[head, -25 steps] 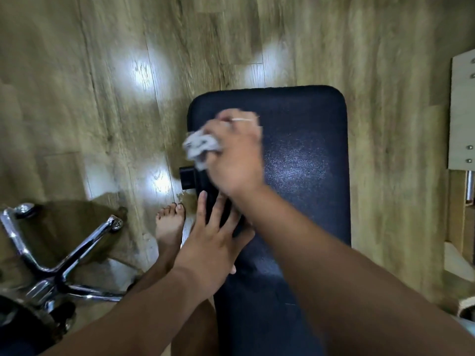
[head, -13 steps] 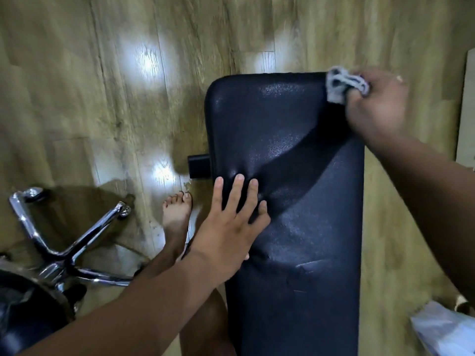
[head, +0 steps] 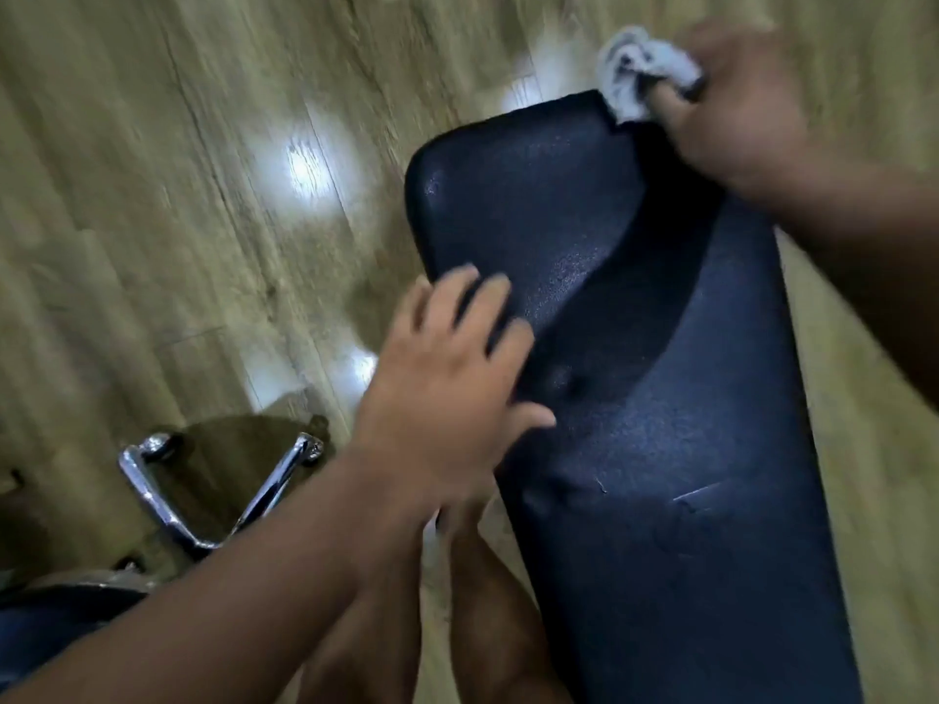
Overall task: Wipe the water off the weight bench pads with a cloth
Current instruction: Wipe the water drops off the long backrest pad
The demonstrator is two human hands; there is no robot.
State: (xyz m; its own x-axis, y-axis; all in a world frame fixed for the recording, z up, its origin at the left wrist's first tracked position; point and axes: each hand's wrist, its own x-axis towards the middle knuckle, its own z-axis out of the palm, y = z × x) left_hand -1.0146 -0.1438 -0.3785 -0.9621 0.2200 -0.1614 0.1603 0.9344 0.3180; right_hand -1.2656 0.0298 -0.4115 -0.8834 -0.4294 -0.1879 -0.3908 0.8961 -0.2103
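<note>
the right hand (head: 731,104) has its grip bunched tight around a crumpled grey-white cloth (head: 637,68), fingers curled over it so that the cloth pokes out to the left of the knuckles. cloth and hand sit at the far right corner of the weight bench pad (head: 686,398), the cloth right at the pad's top edge and partly hanging past it over the floor. the hand is blurred, so whether the cloth presses flat on the pad cannot be told.

the left hand (head: 447,388) holds nothing; its grip is spread, fingers fanned and laid flat on the near left edge of the pad, thumb pointing toward the pad's middle. a dark shadow runs across the pad between the two hands.

the pad is dark, textured and faintly shiny, running from the far end toward the camera at a slant. a bare leg (head: 488,617) shows beside its left edge, below the left wrist. further left stands a chrome chair base (head: 213,495) on the wooden floor (head: 152,195), which carries bright patches of reflected light.
</note>
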